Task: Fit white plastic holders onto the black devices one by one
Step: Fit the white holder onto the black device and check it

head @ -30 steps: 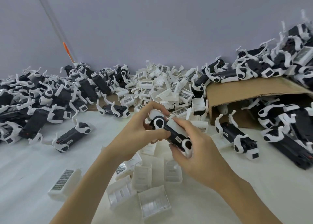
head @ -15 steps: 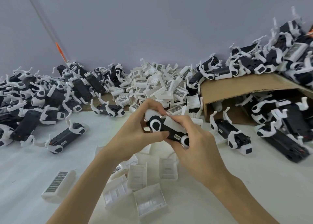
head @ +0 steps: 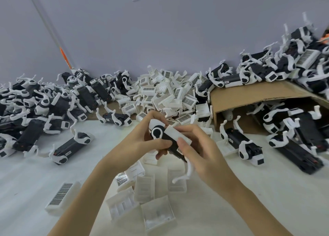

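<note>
1. Over the last second the black device [head: 170, 143] has tipped from lying nearly flat between the hands to slanting down toward the right hand [head: 201, 157], and a curved white arm [head: 187, 173] on its lower end now hangs free below that hand, where before it was tucked in the palm.
2. The white plastic holder [head: 177, 135] now sits along the device's upper face, with the right thumb pressing its near end; earlier the fingers were working further up it. I judge the holder is close to seated, though whether it has clipped home cannot be told.
3. The left hand [head: 142, 143] grips the device's upper end, fingers curled round it; the right hand pinches holder and body together.
4. Just below the hands, loose holders [head: 144, 187] lie on the white tabletop [head: 267, 196].
5. Beyond the hands is a heap of holders [head: 165, 96]; left of them, a pile of devices [head: 44, 102].
6. Right of the hands a cardboard box [head: 249, 96] lies open, devices on and beside it.
7. A pale wall [head: 160, 36] stands behind.
</note>
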A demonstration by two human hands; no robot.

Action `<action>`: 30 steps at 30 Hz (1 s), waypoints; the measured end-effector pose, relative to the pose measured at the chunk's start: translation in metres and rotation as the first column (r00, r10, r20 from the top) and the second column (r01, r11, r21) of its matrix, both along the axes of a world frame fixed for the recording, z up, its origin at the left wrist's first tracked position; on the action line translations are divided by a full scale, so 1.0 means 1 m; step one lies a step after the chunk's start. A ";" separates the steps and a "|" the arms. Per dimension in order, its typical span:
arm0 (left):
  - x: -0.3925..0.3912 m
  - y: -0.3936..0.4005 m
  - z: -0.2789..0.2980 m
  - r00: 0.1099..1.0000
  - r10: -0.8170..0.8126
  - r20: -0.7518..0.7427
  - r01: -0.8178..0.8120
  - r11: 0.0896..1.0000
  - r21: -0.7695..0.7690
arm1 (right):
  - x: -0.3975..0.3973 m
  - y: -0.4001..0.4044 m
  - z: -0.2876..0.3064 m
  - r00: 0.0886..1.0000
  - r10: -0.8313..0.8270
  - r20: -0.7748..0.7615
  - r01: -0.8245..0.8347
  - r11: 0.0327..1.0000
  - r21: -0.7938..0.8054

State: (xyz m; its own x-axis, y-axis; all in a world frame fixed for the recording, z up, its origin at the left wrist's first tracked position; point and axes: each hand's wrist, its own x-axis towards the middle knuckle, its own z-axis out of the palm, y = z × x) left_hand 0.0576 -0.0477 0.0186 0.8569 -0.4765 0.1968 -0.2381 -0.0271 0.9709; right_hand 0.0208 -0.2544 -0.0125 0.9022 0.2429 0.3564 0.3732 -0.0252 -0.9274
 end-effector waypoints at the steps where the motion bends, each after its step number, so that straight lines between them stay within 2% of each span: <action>1: -0.001 0.001 0.001 1.000 -0.024 -0.001 0.024 0.999 -0.037 | 0.000 -0.001 0.004 0.999 0.000 -0.033 0.002 0.998 0.068; 3: -0.002 0.000 0.005 0.998 -0.047 0.040 0.050 0.996 -0.079 | -0.001 -0.002 0.009 0.992 0.013 -0.125 0.016 0.974 0.228; 6: -0.006 0.000 0.010 0.992 -0.073 0.104 0.088 0.986 -0.142 | -0.002 -0.005 0.014 0.960 0.066 -0.274 0.075 0.878 0.472; 10: -0.010 0.003 0.014 0.988 -0.056 0.145 0.077 0.987 -0.140 | -0.005 -0.005 0.019 0.959 0.101 -0.265 0.045 0.868 0.495; 15: -0.013 0.002 0.017 0.988 -0.018 0.153 0.029 0.997 -0.074 | -0.009 -0.007 0.020 0.982 0.108 -0.152 -0.057 0.949 0.310; 19: -0.013 0.000 0.017 0.985 0.039 0.168 -0.040 0.999 0.001 | -0.008 -0.003 0.017 1.000 -0.005 0.008 0.004 0.987 0.162; 23: -0.013 -0.005 0.014 0.987 0.065 0.148 -0.074 0.996 0.056 | -0.009 0.002 0.009 0.990 -0.047 0.133 0.045 0.999 0.020; 27: -0.010 -0.004 0.011 0.995 0.080 0.053 -0.081 0.997 0.019 | -0.005 -0.003 0.007 0.932 -0.117 0.344 0.197 0.958 -0.207; 30: -0.009 -0.009 0.008 0.998 0.056 -0.028 -0.057 0.996 -0.063 | -0.002 -0.004 0.005 0.860 -0.166 0.482 0.351 0.878 -0.324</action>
